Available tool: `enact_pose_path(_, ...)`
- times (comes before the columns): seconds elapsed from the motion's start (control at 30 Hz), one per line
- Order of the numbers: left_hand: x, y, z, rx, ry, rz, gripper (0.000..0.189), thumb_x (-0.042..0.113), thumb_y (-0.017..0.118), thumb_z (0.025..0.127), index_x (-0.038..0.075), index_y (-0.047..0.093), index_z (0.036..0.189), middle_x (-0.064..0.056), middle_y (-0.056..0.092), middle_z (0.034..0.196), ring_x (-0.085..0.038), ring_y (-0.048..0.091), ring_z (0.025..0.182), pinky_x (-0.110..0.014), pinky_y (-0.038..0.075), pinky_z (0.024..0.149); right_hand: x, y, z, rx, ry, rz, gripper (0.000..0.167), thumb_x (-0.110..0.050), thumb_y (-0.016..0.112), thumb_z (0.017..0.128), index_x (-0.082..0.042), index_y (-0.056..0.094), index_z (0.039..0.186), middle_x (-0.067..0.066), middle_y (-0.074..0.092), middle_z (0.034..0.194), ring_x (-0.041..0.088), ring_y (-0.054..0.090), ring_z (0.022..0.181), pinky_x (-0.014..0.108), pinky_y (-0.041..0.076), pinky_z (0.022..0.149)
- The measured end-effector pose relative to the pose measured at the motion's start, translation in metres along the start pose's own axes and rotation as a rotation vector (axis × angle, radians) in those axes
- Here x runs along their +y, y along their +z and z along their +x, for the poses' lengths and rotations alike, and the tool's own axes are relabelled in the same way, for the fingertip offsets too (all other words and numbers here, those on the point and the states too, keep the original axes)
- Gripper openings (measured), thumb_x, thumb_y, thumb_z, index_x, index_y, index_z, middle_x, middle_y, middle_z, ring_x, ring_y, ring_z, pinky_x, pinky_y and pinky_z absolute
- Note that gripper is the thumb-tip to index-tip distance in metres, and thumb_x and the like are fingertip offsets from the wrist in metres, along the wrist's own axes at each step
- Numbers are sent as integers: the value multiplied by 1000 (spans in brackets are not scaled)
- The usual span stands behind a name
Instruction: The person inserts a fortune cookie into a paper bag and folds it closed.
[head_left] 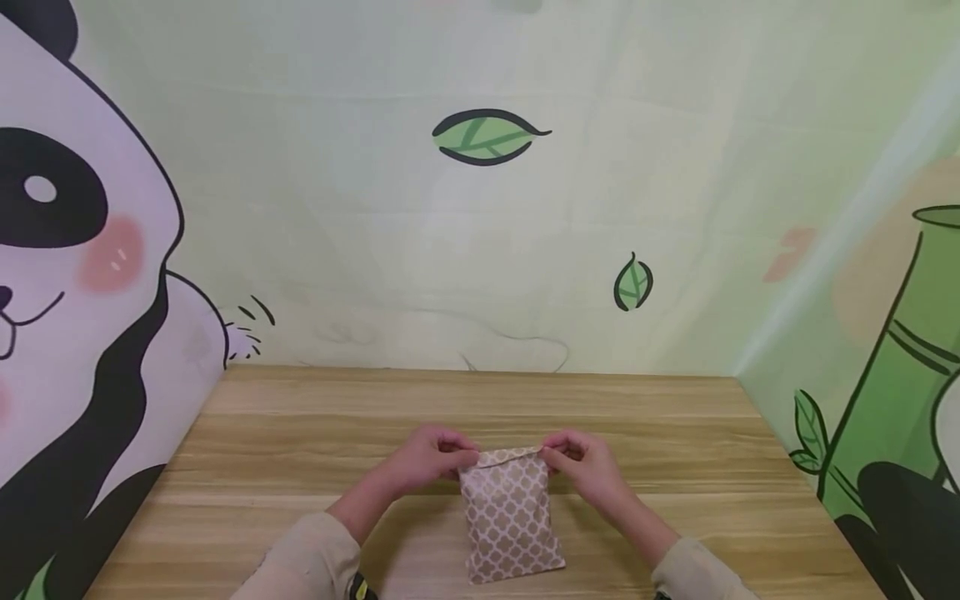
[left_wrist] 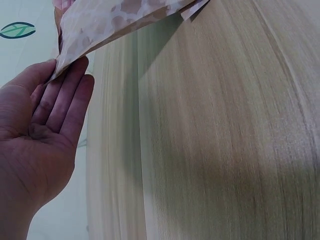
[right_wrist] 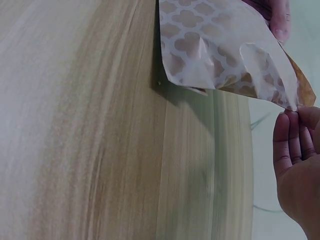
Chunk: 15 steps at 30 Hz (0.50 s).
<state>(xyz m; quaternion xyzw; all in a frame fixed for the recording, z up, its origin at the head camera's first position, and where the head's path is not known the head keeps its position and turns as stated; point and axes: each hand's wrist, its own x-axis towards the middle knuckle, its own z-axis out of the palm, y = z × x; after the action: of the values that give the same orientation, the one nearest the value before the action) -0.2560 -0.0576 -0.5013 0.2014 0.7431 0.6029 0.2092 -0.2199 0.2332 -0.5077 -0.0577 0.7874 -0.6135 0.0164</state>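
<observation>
A brown paper bag (head_left: 510, 521) with a white lattice pattern stands near the front middle of the table, its top edge folded over. At the bag's upper left corner my left hand (head_left: 433, 457) pinches the paper between thumb and fingers. The opposite upper corner is pinched by my right hand (head_left: 588, 467). In the left wrist view, the left hand (left_wrist: 50, 120) has its thumb on one side of the paper bag (left_wrist: 115, 22) and its fingers on the other. The right wrist view shows the right hand (right_wrist: 300, 150) gripping the corner of the paper bag (right_wrist: 215, 55); the bag's contents are hidden.
The wood-grain table (head_left: 315, 417) reaches back to a pale green wall cloth (head_left: 337, 208) printed with leaves. A printed panda (head_left: 127, 333) covers the left side, and printed bamboo (head_left: 885, 375) the right.
</observation>
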Motion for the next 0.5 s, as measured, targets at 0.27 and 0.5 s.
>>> enact_pose_path(0.27,3,4,0,47,62,89,17,6,72,99,-9,77,107,-14,78,96,-14,72,84,-38,66,81,-3,-13,1,-109,39,11,28,-8,68,104,13,67,122,18,75,108,17,73,92,43,63,92)
enact_pose_path(0.5,4,4,3,57,63,155,15,10,74,99,-3,79,104,-9,78,94,-13,71,82,-38,65,78,-30,-24,22,-276,-80,-193,32,-22,61,110,3,72,126,17,74,120,37,71,110,44,61,97)
